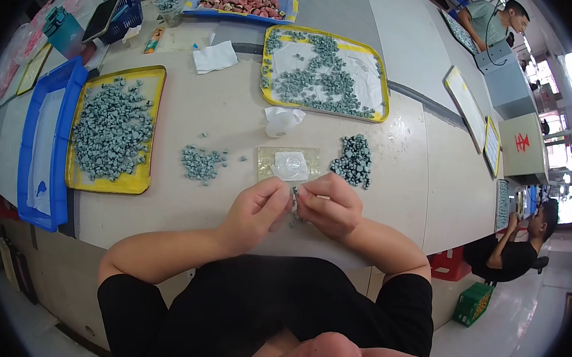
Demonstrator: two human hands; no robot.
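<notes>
Head: two hands (256, 211) (332, 207) close together, two grey-green piles (201, 165) (353, 161).

We see a plain black top (257, 302) with an open neckline (281, 338). Its short left sleeve (127, 313) and short right sleeve (408, 313) both end near the elbow, leaving forearms (175, 248) and fingers (273, 201) bare on both sides.

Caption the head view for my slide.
Left hand and right hand, close together at a table, between a pile of small grey-green pieces and a darker pile.
</notes>
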